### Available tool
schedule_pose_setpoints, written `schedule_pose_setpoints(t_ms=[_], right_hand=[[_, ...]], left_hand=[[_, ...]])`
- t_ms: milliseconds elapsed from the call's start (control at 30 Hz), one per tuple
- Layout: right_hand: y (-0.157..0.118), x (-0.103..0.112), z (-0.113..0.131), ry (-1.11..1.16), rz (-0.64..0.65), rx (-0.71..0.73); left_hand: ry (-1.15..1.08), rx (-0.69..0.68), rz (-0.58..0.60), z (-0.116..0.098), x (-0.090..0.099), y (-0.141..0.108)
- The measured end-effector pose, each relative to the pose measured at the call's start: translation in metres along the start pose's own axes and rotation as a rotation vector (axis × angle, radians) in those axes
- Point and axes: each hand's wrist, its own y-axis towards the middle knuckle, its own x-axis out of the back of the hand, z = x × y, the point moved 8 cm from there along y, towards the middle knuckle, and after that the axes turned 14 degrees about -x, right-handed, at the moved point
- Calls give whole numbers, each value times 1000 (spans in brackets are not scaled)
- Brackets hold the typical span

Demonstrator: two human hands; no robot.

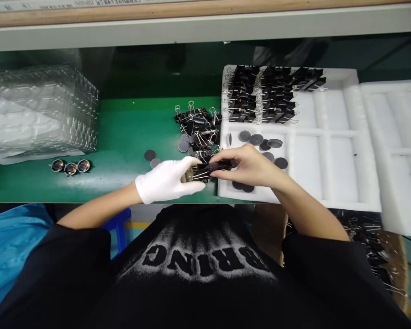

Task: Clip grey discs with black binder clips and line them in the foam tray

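In front of my body, my left hand [166,180], in a white glove, curls its thumb and fingers around the handle end of a black binder clip [205,172]. A brassy piece shows inside that grip, but its kind is unclear. My bare right hand [255,167] pinches the clip's dark end from the right, thumb and fingers closed. Just behind both hands lies a heap of black binder clips [199,125] with silver wire handles. Grey discs [183,145] lie beside the heap, and more dark discs [256,140] rest in the white foam tray [308,201].
Rows of clips [243,93] fill the tray's back compartments. A second foam tray [407,160] stands at far right. Stacked clear plastic trays [41,114] and three round amber-centred pieces [71,168] sit at left on the green table [123,123]. More clips [366,242] lie below the edge.
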Motion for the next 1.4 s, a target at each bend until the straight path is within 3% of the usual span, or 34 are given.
schedule_pose_setpoints(t_ms=[133, 233, 333, 633, 833, 933, 1000, 1067, 1133, 1200, 1233, 1300, 1400], right_hand=[[-4, 6, -8, 174, -59, -120], [-8, 2, -16, 214, 93, -243], [-13, 3, -17, 238, 200, -270], [-18, 13, -24, 250, 56, -242], [-26, 38, -21, 116, -126, -52], [-34, 44, -8, -53, -147, 73], [-39, 45, -4, -177, -168, 82], [-45, 50, 0, -278, -278, 71], [-53, 61, 2, -310, -480, 23], [-59, 67, -6, -251, -622, -104], [-59, 65, -14, -182, -626, -184], [-51, 54, -32, 11, -530, -313], [-35, 45, -49, 362, -413, -338]], left_hand=[[-248, 130, -157, 6, 1, 5], [-434, 177, -137, 10, -2, 9], [-458, 149, -89, 8, -1, 16], [-428, 141, -85, 4, -3, 27], [-113, 7, -125, -12, 2, 38], [-46, -33, -130, -20, -2, 46], [-2, -49, -164, -23, -3, 50], [84, -77, -238, -27, 1, 52], [242, -127, -340, -34, 7, 51], [474, -177, -435, -45, 12, 51], [591, -199, -464, -52, 12, 52], [758, -252, -470, -65, 7, 58], [780, -346, -390, -78, -5, 73]])
